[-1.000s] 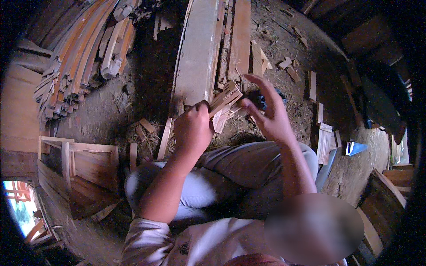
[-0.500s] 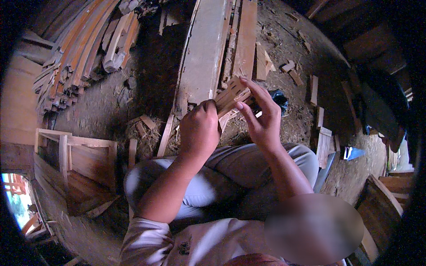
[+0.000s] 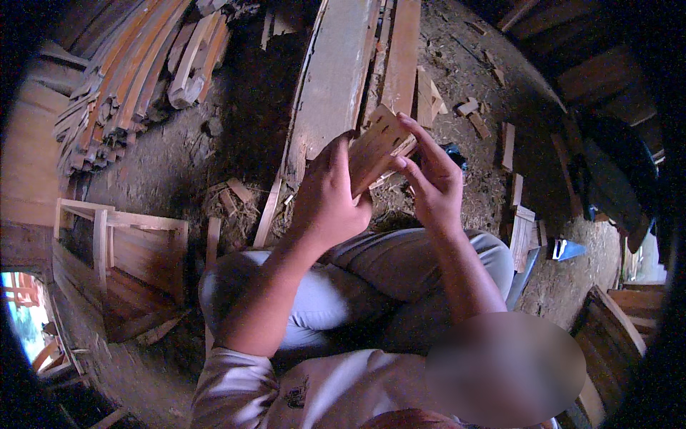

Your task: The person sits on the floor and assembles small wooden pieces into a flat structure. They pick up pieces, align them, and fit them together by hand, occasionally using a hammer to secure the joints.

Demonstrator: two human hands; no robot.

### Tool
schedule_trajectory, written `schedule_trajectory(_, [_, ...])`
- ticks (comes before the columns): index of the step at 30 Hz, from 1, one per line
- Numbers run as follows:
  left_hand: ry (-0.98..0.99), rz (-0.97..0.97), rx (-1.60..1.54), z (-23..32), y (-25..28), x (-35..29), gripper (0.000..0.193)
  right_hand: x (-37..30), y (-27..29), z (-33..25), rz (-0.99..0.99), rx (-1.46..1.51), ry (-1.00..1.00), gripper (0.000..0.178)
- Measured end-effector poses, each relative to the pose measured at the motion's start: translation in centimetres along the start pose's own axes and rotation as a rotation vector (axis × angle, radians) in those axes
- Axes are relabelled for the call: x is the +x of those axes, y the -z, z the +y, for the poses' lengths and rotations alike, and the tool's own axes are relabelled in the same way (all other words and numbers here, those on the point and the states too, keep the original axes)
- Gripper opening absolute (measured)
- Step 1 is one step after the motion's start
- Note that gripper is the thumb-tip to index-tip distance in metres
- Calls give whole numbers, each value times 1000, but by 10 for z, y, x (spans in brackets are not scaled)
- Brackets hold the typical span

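Observation:
Held above my crossed legs is a short pale wooden block (image 3: pixel 370 151), tilted, with small dark slots cut in its broad face near the far end. My left hand (image 3: pixel 325 191) grips its near left side, the thumb below and the fingers along the far edge. On the other side, the thumb and index finger of my right hand (image 3: pixel 439 187) pinch the block near its far right corner. Just beyond it lies a long, wide grey plank (image 3: pixel 332 79), with a reddish-brown board (image 3: pixel 401 64) along its right side.
At the far left lies a stack of long timber strips (image 3: pixel 132 79). A wooden frame box (image 3: pixel 146 222) stands to my left. Offcuts (image 3: pixel 468 107) and shavings (image 3: pixel 243 207) litter the dirt floor. To my right are wood pieces (image 3: pixel 522 229) and a blue object (image 3: pixel 568 249).
The block has turned so more of its slotted broad face shows. My left hand has shifted its grip from a closed fist to a spread hold, and my right hand has moved slightly right.

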State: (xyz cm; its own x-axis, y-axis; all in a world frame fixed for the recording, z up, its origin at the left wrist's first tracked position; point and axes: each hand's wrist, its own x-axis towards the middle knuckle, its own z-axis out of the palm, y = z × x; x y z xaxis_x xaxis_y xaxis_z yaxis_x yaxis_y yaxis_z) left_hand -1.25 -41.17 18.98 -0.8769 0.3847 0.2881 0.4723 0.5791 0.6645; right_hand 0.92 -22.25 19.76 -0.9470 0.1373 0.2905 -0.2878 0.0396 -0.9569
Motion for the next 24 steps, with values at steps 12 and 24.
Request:
schedule_trajectory(12, [51,44,-109,-18,5,9,111,15,20,-13,64,112,90,72])
schedule_trajectory(24, [98,167,-38,1,-11,-3,95,-4,-10,26,113,439,-597,29])
